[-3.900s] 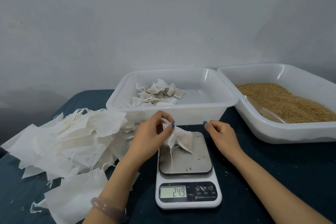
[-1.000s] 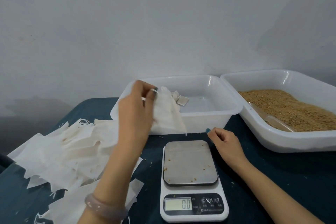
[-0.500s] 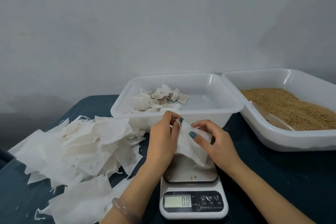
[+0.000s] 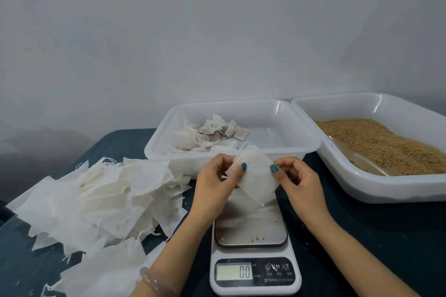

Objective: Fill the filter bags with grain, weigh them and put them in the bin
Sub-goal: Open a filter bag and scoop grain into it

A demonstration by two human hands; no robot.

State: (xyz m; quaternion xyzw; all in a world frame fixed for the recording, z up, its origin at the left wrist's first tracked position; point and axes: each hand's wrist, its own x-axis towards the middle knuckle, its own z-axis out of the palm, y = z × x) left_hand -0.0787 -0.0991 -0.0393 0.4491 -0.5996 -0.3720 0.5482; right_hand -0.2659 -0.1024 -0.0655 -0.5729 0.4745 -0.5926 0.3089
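- A few seconds back a filled bag sat on the scale (image 4: 253, 229) under the left hand's pinch, and the display (image 4: 233, 272) read 24.9. Now the platform is bare but for a few stray kernels (image 4: 257, 238), and the display shows 0.0.
- That weighed bag is gone from the scale. I take it to be among the filled bags (image 4: 207, 137) heaped in the left part of the white bin (image 4: 311, 150), since the left hand was up by the bin's near corner a second ago.
- A fresh, flat filter bag (image 4: 255, 176) has come up in its place. It hangs over the far end of the scale, in front of the bin's near wall, and seems to touch neither.
- The left hand (image 4: 213, 184) pinches the bag's upper left edge, thumb on the front and fingers behind. The right hand (image 4: 300, 184) pinches the upper right edge the same way.
- Half a second ago the bag sagged lower toward the platform; now it is lifted and spread between the two hands.
- The right hand lay idle beside the scale a second ago and has since joined in.
- My reading is that one round is finished and the next is starting, with the bag's mouth being worked open. Nothing is in this bag yet.
- The grain (image 4: 386, 144) lies in the tray (image 4: 362, 191) at right, with a clear scoop (image 4: 362, 163) half buried in it.
- The pile of empty bags (image 4: 101, 195) at left is large, so plenty of work remains.
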